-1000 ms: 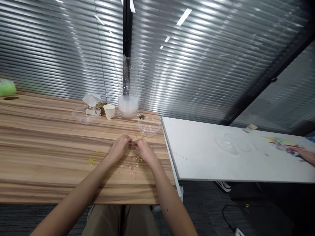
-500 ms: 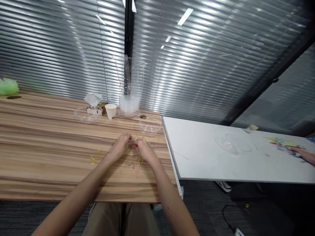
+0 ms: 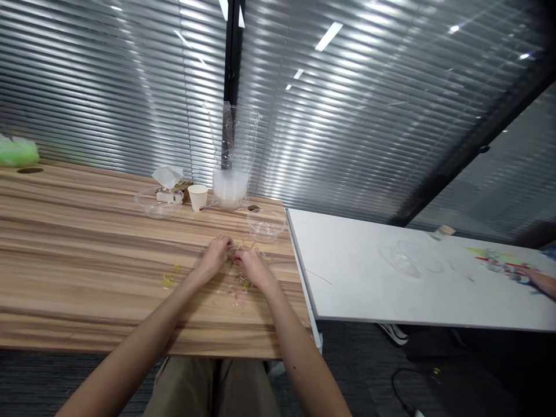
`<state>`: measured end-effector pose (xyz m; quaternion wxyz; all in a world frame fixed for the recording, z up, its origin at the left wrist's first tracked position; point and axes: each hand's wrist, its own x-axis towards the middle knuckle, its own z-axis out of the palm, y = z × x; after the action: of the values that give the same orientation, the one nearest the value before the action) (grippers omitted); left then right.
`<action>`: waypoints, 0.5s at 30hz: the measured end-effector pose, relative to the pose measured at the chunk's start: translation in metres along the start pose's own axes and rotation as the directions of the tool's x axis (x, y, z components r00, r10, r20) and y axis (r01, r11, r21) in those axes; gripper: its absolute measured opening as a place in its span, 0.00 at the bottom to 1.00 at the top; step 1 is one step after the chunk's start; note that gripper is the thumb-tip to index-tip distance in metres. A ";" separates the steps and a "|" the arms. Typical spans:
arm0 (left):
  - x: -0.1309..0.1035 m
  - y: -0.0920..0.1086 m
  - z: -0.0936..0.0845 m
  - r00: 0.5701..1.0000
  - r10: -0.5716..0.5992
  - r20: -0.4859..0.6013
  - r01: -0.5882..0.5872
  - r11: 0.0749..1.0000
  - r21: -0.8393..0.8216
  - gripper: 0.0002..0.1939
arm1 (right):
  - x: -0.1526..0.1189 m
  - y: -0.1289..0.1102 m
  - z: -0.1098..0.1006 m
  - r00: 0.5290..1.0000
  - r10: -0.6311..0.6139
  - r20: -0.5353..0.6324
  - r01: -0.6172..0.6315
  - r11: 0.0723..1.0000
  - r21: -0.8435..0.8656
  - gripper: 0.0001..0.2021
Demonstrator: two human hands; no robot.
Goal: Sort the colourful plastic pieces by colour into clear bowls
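Your left hand (image 3: 214,256) and right hand (image 3: 252,264) met near the right edge of the wooden tabletop (image 3: 91,249), fingers curled nearly closed; whether they gripped anything was too small to tell. Small coloured pieces (image 3: 240,297) lay around them and toward the front edge, yellow bits (image 3: 167,281) farther left, and a clear bowl (image 3: 266,229) just beyond, by the right edge.

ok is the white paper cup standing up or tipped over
Upright: the paper cup rests on its narrower base on the wooden table, its wide rim facing up.
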<state>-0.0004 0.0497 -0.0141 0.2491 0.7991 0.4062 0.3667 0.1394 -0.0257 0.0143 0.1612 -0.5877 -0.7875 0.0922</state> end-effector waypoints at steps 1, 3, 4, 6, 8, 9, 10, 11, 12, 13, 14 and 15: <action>0.001 0.002 -0.001 1.000 -0.021 -0.004 0.021 0.999 -0.036 0.03 | 0.000 0.000 0.000 1.000 -0.002 0.001 0.002 1.000 -0.003 0.10; 0.003 0.005 -0.004 0.998 -0.068 -0.008 0.066 0.991 -0.118 0.04 | 0.000 -0.001 0.001 1.000 -0.009 -0.010 0.009 1.000 -0.004 0.11; 0.004 0.006 -0.005 0.996 -0.091 -0.007 0.089 0.982 -0.164 0.05 | 0.001 -0.001 0.002 1.000 -0.013 -0.016 0.013 1.000 -0.002 0.11; 0.005 0.007 -0.008 0.991 -0.137 -0.004 0.131 0.955 -0.267 0.08 | 0.002 0.000 0.004 0.999 -0.023 -0.032 0.023 1.000 0.007 0.10; 0.006 0.006 -0.009 0.984 -0.179 0.005 0.168 0.911 -0.377 0.12 | 0.003 0.000 0.005 0.998 -0.028 -0.049 0.029 0.999 0.022 0.10; 0.006 0.006 -0.010 0.980 -0.198 0.012 0.184 0.883 -0.431 0.15 | 0.003 0.000 0.006 0.998 -0.029 -0.060 0.031 0.999 0.033 0.11; 0.005 0.006 -0.010 0.976 -0.216 0.021 0.199 0.853 -0.483 0.17 | 0.003 -0.001 0.006 0.997 -0.027 -0.072 0.031 0.998 0.047 0.11; 0.005 0.005 -0.010 0.972 -0.232 0.031 0.213 0.820 -0.531 0.20 | 0.003 -0.002 0.007 0.997 -0.024 -0.080 0.029 0.998 0.061 0.11; 0.005 0.005 -0.011 0.969 -0.245 0.043 0.225 0.787 -0.574 0.22 | 0.003 -0.003 0.007 0.997 -0.016 -0.080 0.022 0.997 0.074 0.11; 0.005 0.005 -0.011 0.965 -0.255 0.056 0.235 0.754 -0.613 0.23 | 0.003 -0.004 0.008 0.997 -0.004 -0.074 0.010 0.996 0.085 0.11; 0.005 0.005 -0.012 0.963 -0.261 0.070 0.243 0.722 -0.648 0.24 | 0.002 -0.005 0.009 0.998 0.014 -0.059 -0.008 0.995 0.095 0.11; 0.005 0.005 -0.012 0.961 -0.264 0.086 0.251 0.691 -0.678 0.24 | 0.002 -0.007 0.010 0.999 0.032 -0.039 -0.028 0.994 0.104 0.11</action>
<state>-0.0056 0.0521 -0.0011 0.5700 0.5833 0.3529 0.4586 0.1290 -0.0253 0.0079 0.2057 -0.5920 -0.7694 0.1232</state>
